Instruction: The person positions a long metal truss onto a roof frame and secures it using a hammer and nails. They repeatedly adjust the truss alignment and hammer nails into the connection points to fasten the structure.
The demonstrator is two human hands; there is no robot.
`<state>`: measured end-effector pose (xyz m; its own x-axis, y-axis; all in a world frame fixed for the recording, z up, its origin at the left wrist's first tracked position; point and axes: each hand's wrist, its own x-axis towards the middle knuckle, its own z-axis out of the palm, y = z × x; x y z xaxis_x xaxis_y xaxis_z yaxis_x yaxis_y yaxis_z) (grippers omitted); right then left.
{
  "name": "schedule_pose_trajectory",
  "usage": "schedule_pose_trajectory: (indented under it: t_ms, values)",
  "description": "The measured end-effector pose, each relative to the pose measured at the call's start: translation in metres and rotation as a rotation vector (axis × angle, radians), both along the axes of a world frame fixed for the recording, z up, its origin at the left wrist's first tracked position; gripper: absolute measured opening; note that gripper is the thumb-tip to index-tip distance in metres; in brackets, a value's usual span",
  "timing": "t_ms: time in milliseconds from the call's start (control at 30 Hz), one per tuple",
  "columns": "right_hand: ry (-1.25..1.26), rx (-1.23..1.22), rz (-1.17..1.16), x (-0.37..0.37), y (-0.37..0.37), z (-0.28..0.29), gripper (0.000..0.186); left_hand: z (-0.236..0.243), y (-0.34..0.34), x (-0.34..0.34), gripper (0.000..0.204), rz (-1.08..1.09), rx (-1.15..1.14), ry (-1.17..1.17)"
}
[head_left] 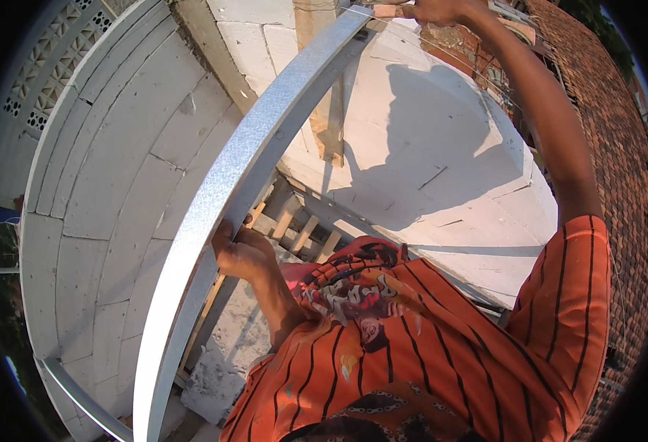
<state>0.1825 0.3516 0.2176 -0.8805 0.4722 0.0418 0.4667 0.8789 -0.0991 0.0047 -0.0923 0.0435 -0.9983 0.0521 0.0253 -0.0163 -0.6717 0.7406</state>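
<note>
A long shiny metal channel [224,158] runs slantwise from the lower left up to the top middle. My left hand [244,254] is closed around its lower edge, about midway along, with the fingers partly hidden behind the metal. At the top of the picture, my right hand [442,10] reaches out close to the channel's far end. The frame edge cuts that hand off, so its grip and any contact with the channel are unclear. A thin string passes by the channel's end near the right hand.
Pale block walls rise on the left [128,147] and ahead [442,147], where my shadow falls. Wooden slats [303,234] show below, between the walls. Another metal channel [88,401] lies at lower left. A tiled roof [611,132] slopes along the right.
</note>
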Motion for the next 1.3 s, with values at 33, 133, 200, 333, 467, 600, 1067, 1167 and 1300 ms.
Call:
schedule_pose_trajectory:
  t_ms: [33,133,200,333,467,600,1067,1167,1300]
  values:
    - [-0.001,0.004,-0.002,0.000,-0.001,0.002,0.021,-0.002,0.000,-0.001,0.011,0.008,0.003,-0.022]
    - [0.005,0.012,-0.021,0.003,-0.005,0.002,0.021,0.003,0.003,0.002,0.011,0.016,-0.004,-0.057]
    - [0.000,0.021,-0.023,-0.003,-0.006,-0.005,0.021,0.003,0.001,0.004,0.011,0.018,-0.013,-0.036]
    - [-0.001,0.036,-0.048,0.011,-0.011,0.006,0.021,0.005,0.005,0.001,0.010,0.022,-0.008,-0.030]
    - [0.008,0.032,-0.034,-0.001,-0.006,-0.007,0.021,0.004,0.003,0.004,0.011,0.032,-0.005,-0.047]
    - [0.012,0.029,-0.022,-0.002,-0.006,-0.004,0.021,0.006,0.003,0.001,0.013,0.024,-0.043,0.008]
    - [-0.002,0.017,-0.010,-0.003,-0.001,0.002,0.022,0.000,0.004,0.002,0.015,0.056,-0.038,-0.045]
    - [-0.007,0.011,-0.001,-0.006,0.000,0.002,0.022,0.011,0.006,0.007,0.015,0.041,-0.032,-0.050]
    - [0.004,0.002,0.007,-0.005,0.002,0.007,0.022,-0.002,0.004,-0.002,0.014,0.027,0.026,-0.007]
